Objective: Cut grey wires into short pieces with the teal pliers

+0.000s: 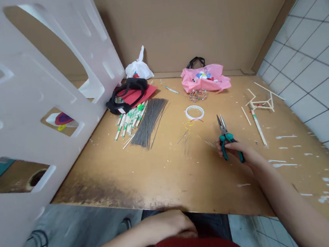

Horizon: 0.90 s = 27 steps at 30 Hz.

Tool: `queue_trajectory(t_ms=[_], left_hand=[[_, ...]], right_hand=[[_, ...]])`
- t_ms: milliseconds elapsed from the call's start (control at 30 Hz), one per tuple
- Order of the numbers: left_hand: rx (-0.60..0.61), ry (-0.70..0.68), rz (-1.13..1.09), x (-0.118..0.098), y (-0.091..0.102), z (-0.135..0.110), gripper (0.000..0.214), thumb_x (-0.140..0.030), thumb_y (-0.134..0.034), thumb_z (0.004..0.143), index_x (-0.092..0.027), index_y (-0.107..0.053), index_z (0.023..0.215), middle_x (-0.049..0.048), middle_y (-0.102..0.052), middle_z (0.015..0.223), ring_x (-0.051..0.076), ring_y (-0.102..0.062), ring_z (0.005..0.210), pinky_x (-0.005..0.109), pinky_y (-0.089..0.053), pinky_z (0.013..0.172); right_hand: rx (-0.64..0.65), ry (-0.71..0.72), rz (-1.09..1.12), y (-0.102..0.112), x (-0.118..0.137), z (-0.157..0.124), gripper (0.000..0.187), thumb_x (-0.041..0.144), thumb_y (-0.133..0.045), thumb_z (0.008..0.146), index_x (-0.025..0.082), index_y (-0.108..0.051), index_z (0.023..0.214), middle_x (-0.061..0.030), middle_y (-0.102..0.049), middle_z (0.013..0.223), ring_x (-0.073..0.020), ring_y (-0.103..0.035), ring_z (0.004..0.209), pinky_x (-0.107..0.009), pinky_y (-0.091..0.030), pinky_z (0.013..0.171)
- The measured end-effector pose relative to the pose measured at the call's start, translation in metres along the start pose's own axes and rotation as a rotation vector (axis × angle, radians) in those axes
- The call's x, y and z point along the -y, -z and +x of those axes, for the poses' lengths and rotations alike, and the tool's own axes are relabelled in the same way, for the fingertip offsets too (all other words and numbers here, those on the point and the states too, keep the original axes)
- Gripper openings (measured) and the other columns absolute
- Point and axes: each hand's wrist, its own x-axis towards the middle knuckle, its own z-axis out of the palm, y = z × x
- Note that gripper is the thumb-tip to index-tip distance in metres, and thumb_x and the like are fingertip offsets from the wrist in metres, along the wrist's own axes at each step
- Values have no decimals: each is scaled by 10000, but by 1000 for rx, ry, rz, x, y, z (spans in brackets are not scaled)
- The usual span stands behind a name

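My right hand (pixel 240 151) is closed around the teal-and-black handles of long-nose pliers (pixel 224 136). Their jaws point away from me and stand slightly apart, above the table. A few thin wire pieces (pixel 210 145) lie just left of that hand. Closed and resting at the table's front edge by my lap is my left hand (pixel 176 224); its palm is hidden, and nothing shows in its fingers. Beyond the pliers lie a white tape roll (pixel 194 112), yellow and red wire bits (pixel 189 124) and a beaded wire piece (pixel 198 95).
Grey wires (pixel 149 123) lie in a bundle beside wrapped chopsticks (pixel 131 119) and a black strap (pixel 127 96). A white bag (pixel 138 69) and a pink bag (pixel 205 78) stand at the back. A stick frame (pixel 262 105) lies right; a white plastic panel (pixel 61 28) rises left.
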Motion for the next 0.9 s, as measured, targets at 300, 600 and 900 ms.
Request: queue_trajectory(t_ms=[300,600,900], left_hand=[[-643,370,692,-11,140,25,208,-151,-422,838,-138,-626,800,89,-643,838,170,-602,780,273,-456,734],[-567,535,955,7,165,77,205,-165,-436,801,-122,-578,943,132,-599,991,213,-623,822,291,-465,721],[-471,545,847,12,172,79,168,-295,-477,803,-179,-599,796,63,-666,787,187,-621,712,253,-418,599]], right_hand=[[-156,47,-507,-6,0,2,297,372,-561,737,166,-565,951,-32,-587,766,-177,-559,689,-302,-444,628],[-318,115,-864,9,3,-1,278,361,-502,771,178,-570,968,-50,-649,862,-206,-595,794,-320,-457,710],[-293,70,-869,10,8,-1,235,345,-472,784,181,-564,925,-41,-646,836,-193,-591,769,-307,-451,696]])
